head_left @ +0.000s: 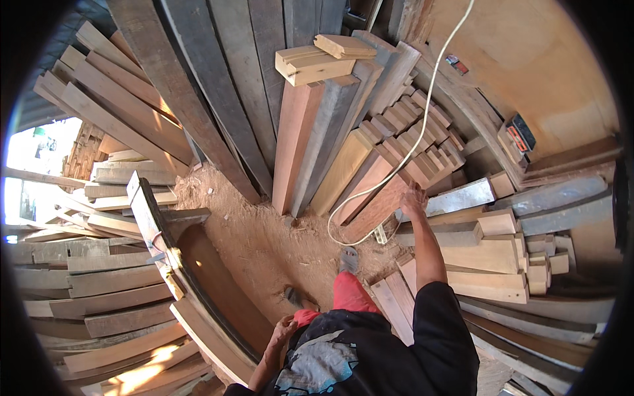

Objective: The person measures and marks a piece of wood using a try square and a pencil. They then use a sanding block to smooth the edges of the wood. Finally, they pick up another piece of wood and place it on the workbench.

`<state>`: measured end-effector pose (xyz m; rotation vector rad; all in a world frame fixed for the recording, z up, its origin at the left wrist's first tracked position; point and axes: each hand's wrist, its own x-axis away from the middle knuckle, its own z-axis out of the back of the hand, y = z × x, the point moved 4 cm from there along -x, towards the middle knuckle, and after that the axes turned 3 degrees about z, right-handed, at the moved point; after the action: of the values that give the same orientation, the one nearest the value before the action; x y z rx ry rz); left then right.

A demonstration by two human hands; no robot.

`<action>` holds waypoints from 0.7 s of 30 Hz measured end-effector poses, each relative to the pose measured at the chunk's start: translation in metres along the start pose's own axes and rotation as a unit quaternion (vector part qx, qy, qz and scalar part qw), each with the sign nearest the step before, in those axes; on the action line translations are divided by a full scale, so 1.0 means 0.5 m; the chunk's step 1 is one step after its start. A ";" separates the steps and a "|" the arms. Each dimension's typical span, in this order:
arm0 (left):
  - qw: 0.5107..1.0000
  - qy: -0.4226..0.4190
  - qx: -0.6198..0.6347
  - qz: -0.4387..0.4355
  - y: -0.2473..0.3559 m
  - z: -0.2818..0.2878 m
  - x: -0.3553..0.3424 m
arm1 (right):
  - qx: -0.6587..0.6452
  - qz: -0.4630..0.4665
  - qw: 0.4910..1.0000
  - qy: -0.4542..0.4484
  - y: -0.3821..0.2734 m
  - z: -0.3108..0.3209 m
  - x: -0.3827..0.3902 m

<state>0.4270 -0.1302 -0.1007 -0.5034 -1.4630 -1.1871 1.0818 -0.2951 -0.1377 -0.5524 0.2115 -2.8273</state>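
Observation:
My right hand [414, 200] reaches forward and is closed on the upper end of a reddish-brown wooden plank [378, 212]. This plank leans at a slant beside a pinkish timber beam [363, 185], its lower end near the sawdust floor. My left hand [284, 328] hangs by my left thigh, against the red shorts [353, 292]. Its fingers look curled, with nothing visible in them. A white cable [422, 129] drops from above and loops across the timbers beside the plank. By the plank's foot lies a small white socket block [380, 235].
Tall beams [298, 145] lean ahead, two short blocks [314, 64] atop them. Stacked boards [119, 290] fill the left, behind a dark-edged long timber [198, 290]. More cut timber [479, 254] is piled at right. Sawdust [244, 244] covers the floor. A dark-and-orange device [520, 134] sits on a ledge.

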 end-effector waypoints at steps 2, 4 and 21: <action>1.000 -0.022 0.003 -0.007 0.034 -0.041 0.001 | 0.038 0.011 0.999 0.005 -0.001 -0.024 -0.023; 0.999 -0.044 0.005 -0.022 0.050 -0.058 -0.011 | 0.089 0.015 0.995 0.046 0.008 -0.059 -0.033; 0.995 -0.023 -0.094 -0.005 0.160 -0.120 -0.087 | 0.021 -0.005 0.998 0.053 0.029 -0.004 -0.010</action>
<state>0.5347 -0.1370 -0.1175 -0.6566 -1.4016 -1.3364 1.0885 -0.3076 -0.1441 -0.3948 0.1680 -2.8664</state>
